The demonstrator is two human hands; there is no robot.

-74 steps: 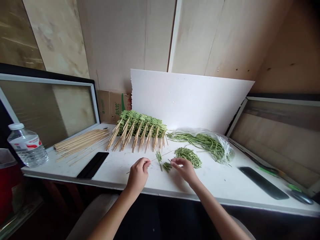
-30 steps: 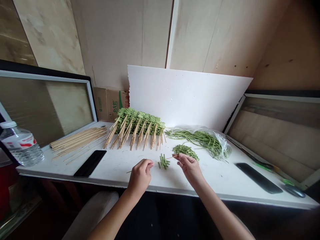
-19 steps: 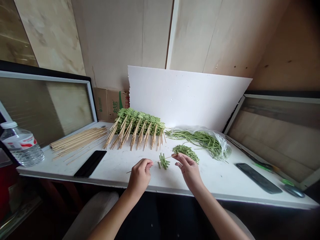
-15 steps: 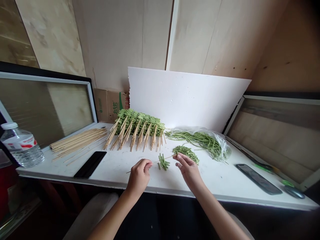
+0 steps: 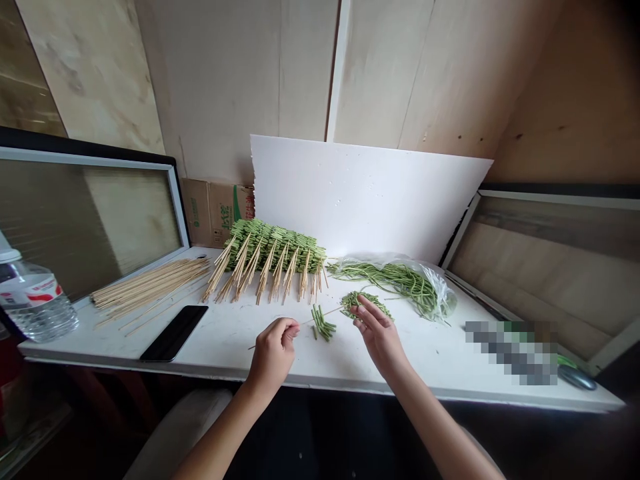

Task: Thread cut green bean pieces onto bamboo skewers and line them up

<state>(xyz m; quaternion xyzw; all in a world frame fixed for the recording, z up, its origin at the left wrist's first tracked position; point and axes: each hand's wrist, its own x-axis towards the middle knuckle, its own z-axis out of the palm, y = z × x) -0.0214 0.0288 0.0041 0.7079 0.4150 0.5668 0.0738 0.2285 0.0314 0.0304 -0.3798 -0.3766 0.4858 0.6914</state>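
Nearest, the left hand (image 5: 273,350) pinches a skewer (image 5: 306,322) with a few bean pieces (image 5: 323,324) threaded on it. The right hand (image 5: 381,335) has left the skewer's tip. Its fingers now lie spread and empty on the cut beans (image 5: 350,300) just beyond, so threading looks unfinished. Finished skewers (image 5: 273,257) are stacked farther back.

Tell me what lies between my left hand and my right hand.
Head view: a wooden skewer, held by the left hand, points toward the right hand, with a few green bean pieces threaded on it.
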